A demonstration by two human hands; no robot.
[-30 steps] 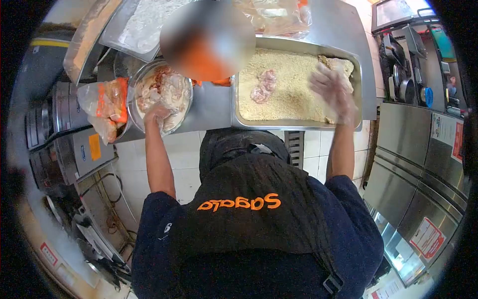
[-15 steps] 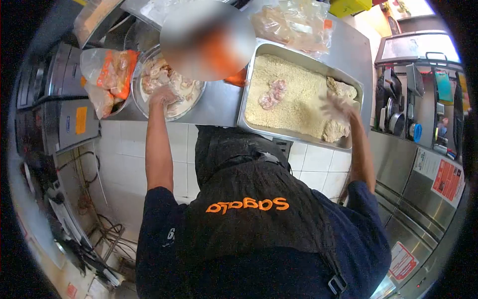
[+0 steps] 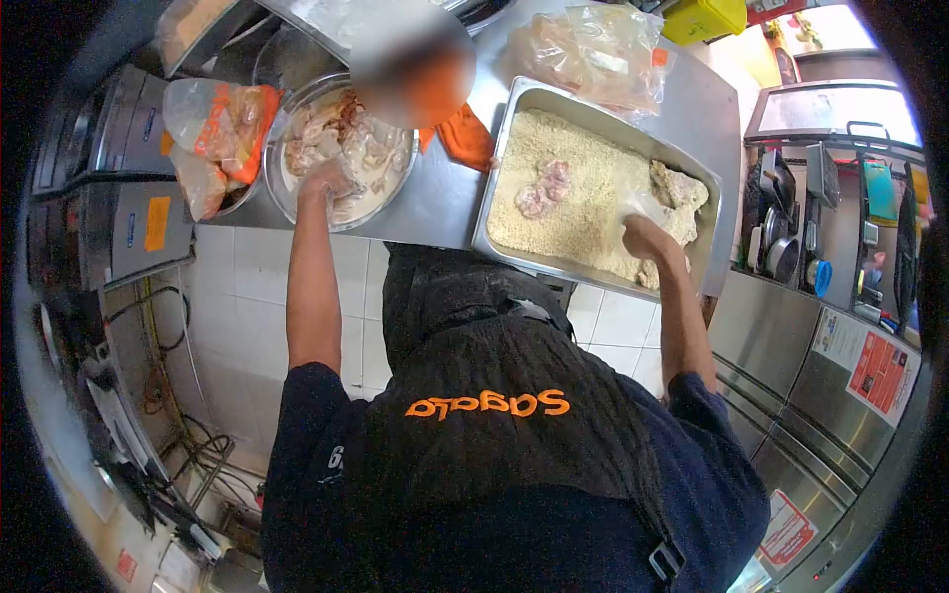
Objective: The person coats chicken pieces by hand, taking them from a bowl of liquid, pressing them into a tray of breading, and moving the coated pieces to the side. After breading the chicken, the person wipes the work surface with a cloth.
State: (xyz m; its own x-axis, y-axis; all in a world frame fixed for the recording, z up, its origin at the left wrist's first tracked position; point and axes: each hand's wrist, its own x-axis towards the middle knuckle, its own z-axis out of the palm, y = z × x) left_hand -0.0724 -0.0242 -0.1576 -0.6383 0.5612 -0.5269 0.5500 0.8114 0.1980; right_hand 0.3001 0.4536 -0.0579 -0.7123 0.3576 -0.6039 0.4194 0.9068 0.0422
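A round metal bowl (image 3: 410,183) at the left holds raw chicken pieces (image 3: 371,158) in pale, milky batter. Reaching in at its near side is my left hand (image 3: 324,184), in a thin clear glove; its fingers are hidden among the chicken. A rectangular steel tray (image 3: 482,212) of pale crumbly breading (image 3: 593,158) stands at the right. My right hand (image 3: 645,229), also gloved and blurred, is over its right half, beside coated chicken (image 3: 680,188). Uncoated pink chicken (image 3: 544,190) lies on the breading left of centre.
Bagged raw chicken (image 3: 229,133) stands left of the bowl. An orange cloth (image 3: 465,138) lies between bowl and tray. Behind the tray are clear plastic bags (image 3: 588,54) and a yellow container (image 3: 704,18). The steel counter's (image 3: 425,222) front edge runs before me.
My right hand has moved left and turned inward over the tray, from outstretched, spread fingers. My left hand stays in the bowl, shifted slightly. The blurred patch has moved up, uncovering more chicken.
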